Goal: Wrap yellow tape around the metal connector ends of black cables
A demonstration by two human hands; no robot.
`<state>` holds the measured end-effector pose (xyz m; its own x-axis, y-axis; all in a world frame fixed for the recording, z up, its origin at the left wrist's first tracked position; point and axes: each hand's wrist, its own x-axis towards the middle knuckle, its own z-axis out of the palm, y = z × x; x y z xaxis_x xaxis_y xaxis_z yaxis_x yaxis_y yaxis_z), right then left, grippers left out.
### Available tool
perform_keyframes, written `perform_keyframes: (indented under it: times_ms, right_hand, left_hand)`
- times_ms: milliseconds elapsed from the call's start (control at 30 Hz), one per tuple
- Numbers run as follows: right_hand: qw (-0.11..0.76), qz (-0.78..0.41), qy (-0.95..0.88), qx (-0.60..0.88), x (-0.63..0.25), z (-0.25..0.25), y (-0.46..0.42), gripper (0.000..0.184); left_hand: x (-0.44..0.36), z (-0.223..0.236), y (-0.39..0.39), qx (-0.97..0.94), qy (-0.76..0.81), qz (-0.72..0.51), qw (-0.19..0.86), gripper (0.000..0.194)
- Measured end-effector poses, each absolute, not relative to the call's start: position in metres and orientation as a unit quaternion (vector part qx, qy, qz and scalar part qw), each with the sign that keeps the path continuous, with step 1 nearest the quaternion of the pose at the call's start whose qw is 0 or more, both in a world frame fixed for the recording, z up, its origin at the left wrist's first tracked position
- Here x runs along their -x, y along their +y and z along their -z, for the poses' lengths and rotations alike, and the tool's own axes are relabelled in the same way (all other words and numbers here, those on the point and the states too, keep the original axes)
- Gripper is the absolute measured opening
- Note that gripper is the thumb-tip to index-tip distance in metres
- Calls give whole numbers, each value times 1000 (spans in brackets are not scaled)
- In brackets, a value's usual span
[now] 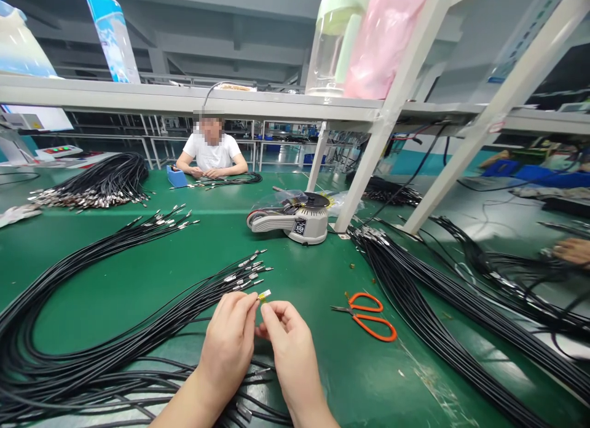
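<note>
Far left of orange-handled scissors: looped black cable bundle. Nearer, left hand pinches yellow-wrapped cable end, silver tip jutting past fingertips. Next, right hand, thumb close to curled fingers; cannot tell whether anything is gripped. Tape dispenser behind-left of scissors. Strip of green bench separates right hand from scissors. Straighter cable bundle bounds right side.

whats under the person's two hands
Black cables and green tabletop show around the left hand and right hand; whatever lies directly beneath them is covered.
</note>
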<state>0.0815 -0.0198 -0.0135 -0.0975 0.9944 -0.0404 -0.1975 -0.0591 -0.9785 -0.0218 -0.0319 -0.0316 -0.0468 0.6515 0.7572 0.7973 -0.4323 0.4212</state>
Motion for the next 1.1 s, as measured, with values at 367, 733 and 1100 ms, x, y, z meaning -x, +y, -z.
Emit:
perform_keyframes:
  times_ms: [367,733,1100]
  right_hand:
    - [504,-521,-509,464,-87,17,-22,19]
    - [507,-522,-511,458,-87,15,-21,17]
    - [497,-540,-546,403,-92,13,-20,15]
  left_hand:
    - [22,11,-37,553,-637,463,-271,22]
    - [25,9,-31,410,-548,517,-514,31]
    - [39,2,-30,385,-404,491,-669,24]
